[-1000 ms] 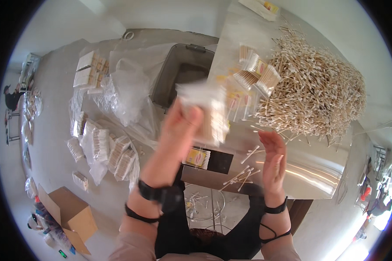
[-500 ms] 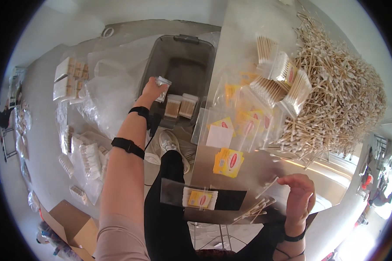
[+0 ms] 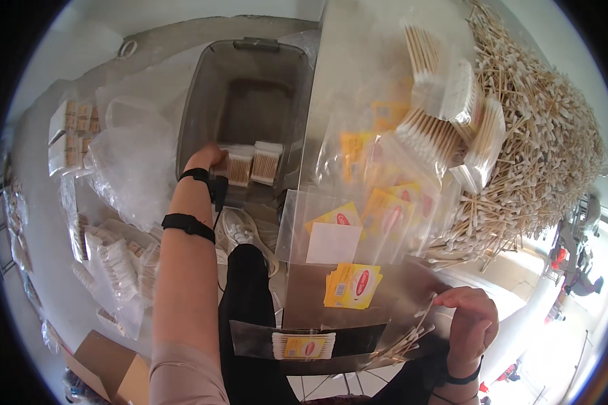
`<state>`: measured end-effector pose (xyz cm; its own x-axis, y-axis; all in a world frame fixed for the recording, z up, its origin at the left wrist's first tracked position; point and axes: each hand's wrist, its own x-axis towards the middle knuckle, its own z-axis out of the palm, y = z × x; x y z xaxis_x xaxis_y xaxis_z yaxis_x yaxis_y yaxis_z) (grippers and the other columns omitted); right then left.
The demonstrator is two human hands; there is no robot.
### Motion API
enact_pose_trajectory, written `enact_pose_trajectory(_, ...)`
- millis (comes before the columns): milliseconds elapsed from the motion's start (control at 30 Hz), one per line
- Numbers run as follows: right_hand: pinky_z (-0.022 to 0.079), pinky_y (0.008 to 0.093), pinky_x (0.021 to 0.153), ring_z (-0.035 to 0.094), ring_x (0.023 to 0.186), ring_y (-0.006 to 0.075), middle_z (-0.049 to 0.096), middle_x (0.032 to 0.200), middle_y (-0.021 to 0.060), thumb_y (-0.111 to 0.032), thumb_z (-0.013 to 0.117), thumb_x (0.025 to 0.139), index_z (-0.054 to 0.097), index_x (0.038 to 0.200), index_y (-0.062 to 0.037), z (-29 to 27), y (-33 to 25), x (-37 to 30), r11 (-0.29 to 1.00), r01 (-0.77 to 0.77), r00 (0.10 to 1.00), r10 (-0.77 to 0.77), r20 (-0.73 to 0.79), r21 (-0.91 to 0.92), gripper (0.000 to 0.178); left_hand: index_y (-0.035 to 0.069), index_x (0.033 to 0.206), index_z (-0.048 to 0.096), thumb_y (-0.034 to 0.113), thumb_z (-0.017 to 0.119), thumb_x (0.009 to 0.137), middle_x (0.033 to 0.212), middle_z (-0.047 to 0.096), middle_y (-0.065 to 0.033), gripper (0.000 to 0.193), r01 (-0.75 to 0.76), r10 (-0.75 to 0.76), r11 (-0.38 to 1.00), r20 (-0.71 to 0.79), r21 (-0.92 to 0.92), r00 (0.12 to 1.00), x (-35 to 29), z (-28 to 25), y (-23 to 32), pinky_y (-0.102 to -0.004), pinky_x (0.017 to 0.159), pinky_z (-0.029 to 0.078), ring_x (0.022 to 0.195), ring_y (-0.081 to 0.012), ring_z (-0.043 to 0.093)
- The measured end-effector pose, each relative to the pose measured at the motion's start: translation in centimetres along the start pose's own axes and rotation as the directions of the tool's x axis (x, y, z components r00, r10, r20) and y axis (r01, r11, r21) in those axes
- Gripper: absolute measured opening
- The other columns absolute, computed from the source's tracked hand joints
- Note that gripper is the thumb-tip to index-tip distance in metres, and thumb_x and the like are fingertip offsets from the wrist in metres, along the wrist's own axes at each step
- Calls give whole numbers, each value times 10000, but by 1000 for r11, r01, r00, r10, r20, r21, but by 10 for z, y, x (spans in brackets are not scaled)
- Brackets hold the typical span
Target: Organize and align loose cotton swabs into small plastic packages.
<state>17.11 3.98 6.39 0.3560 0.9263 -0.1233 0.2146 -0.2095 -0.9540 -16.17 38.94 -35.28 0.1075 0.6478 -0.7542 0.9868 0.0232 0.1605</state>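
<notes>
My left hand (image 3: 213, 156) reaches down into a grey plastic bin (image 3: 190, 121), beside two bagged packs of cotton swabs (image 3: 239, 166). Its fingertips are hidden, and I cannot tell whether a packet is in them. Above the near right part of the table, my right hand (image 3: 469, 324) is curled, with one cotton swab (image 3: 423, 309) at its fingertips. Several loose swabs (image 3: 402, 345) lie just below it. To their left, a clear bag (image 3: 250, 339) holds a row of swabs with a yellow card (image 3: 305, 347), on a dark strip at the table edge.
A large heap of cotton swabs (image 3: 534, 142) covers the far right of the table. Filled swab bags (image 3: 483, 145), clear bags with yellow cards (image 3: 388, 212) and a card stack (image 3: 353, 285) lie nearer. Plastic sheeting (image 3: 125, 162) and an open carton (image 3: 108, 368) are on the floor.
My left hand has lowered deeper into the bin, and the shiny packet it held no longer shows clearly. The view has shifted, while my right hand keeps nearly the same pose.
</notes>
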Motion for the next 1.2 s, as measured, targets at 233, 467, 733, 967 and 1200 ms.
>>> enact_pose_trajectory(233, 539, 454, 808, 649, 872, 339, 614, 950, 193, -412, 408, 1049, 566, 1062, 34, 1, 3, 1, 999, 45, 999, -44, -22, 26, 473, 71, 1310, 563, 187, 606, 914, 1347, 528, -207, 415, -201, 227, 967, -167, 159, 959, 23, 19, -15, -492, 1009, 482, 1226, -413, 538)
enact_pose_trajectory(467, 537, 446, 805, 651, 872, 335, 621, 943, 191, -402, 446, 1040, 574, 1053, 34, 0, 3, 2, 999, 38, 999, -39, -30, -24, 455, 90, 1238, 582, 155, 532, 937, 1292, 543, -195, 311, -221, 262, 909, -74, 354, 962, 33, 34, 1, -485, 969, 499, 1197, -397, 552)
enact_pose_trajectory(733, 535, 431, 811, 651, 885, 325, 626, 951, 191, -363, 468, 1038, 580, 1039, 33, -1, 3, 2, 1000, 11, 998, -12, -54, -6, 412, 55, 1129, 675, 274, 494, 964, 1161, 674, -198, 328, -320, 316, 918, 54, 235, 947, 39, 29, -3, -451, 920, 493, 1082, -403, 624)
enact_pose_trajectory(967, 535, 409, 811, 655, 888, 315, 631, 951, 198, -107, 420, 1013, 582, 1023, 39, -3, -1, 0, 995, 71, 992, -62, -108, 75, 219, 96, 1374, 527, 168, 542, 924, 1394, 520, -193, 455, -287, 292, 937, 5, 197, 956, -6, -14, -2, -431, 1049, 435, 1261, -373, 511)
enact_pose_trajectory(1200, 535, 357, 802, 668, 827, 250, 655, 944, 166, -45, 434, 988, 602, 1029, 37, -16, 14, -1, 993, 101, 980, -88, -179, 62, 192, 45, 1114, 649, 119, 592, 903, 1046, 690, -163, 231, -331, 265, 943, -657, 25, 705, -94, -118, 31, -446, 849, 525, 988, -336, 666)
